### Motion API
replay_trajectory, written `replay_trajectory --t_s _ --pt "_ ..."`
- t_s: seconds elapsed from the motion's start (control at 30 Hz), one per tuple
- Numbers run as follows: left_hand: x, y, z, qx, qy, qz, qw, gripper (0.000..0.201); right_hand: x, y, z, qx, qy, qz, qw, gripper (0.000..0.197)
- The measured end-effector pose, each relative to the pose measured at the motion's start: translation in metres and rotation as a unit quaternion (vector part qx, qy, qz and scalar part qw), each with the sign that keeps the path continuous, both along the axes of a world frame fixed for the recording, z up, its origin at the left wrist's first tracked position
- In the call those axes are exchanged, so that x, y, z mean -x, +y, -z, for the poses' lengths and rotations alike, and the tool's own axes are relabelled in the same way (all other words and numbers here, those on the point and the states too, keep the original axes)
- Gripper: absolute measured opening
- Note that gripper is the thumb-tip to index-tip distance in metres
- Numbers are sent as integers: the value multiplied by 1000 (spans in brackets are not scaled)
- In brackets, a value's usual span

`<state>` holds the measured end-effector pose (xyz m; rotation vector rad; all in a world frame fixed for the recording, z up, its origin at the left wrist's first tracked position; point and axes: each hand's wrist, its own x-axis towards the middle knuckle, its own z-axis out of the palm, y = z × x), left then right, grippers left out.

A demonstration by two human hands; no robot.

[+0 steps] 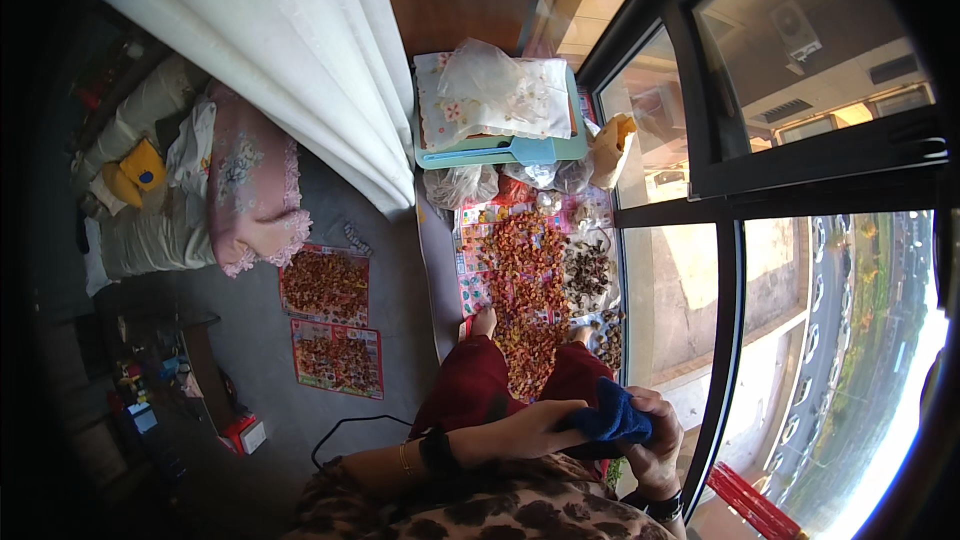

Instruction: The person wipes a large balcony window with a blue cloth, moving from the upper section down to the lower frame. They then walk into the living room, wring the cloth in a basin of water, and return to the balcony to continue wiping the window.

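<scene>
A dark blue, bunched-up cloth [622, 414] is between my hands, just in front of my body. My left hand [545, 428] has its fingers closed on the cloth's left side, with some fingertips hidden behind the fabric. On the other side my right hand [655, 445] grips it, thumb and fingers wrapped round the edge. Beneath, a darker fold shows between the hands. A black band and a thin bracelet circle my left wrist; another dark band is on my right wrist.
Dried reddish-brown pieces [525, 290] cover printed sheets around my bare feet. Darker pieces [588, 270] lie beside the window frame [730, 310] at right. A light green table [460, 155] with a cloth and plastic bags stands ahead. White curtain [290, 50] and pink-covered bed [250, 180] are left.
</scene>
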<state>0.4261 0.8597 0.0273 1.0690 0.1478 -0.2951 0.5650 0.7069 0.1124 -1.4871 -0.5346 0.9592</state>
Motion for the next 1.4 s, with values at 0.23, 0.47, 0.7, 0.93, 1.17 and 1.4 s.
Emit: replay_trajectory --t_s 0.23,0.47,0.7,0.93,1.17,1.4 --pt "-14 -14 4 -20 -35 40 998 22 0 -33 5 7 17 22 1000 51" --pt "-19 -19 13 -10 50 86 995 14 17 -58 16 22 -88 59 994 61" --pt "-27 -24 2 -8 145 173 974 19 56 -81 6 81 -113 138 981 72" --pt "-28 -35 4 40 138 252 957 16 76 -106 -15 58 -83 109 989 72" --pt "-17 -57 6 94 180 256 945 17 98 -134 -20 130 -62 94 985 63" --pt "5 -87 -5 102 197 289 931 19 148 -172 -17 89 -115 176 974 54"
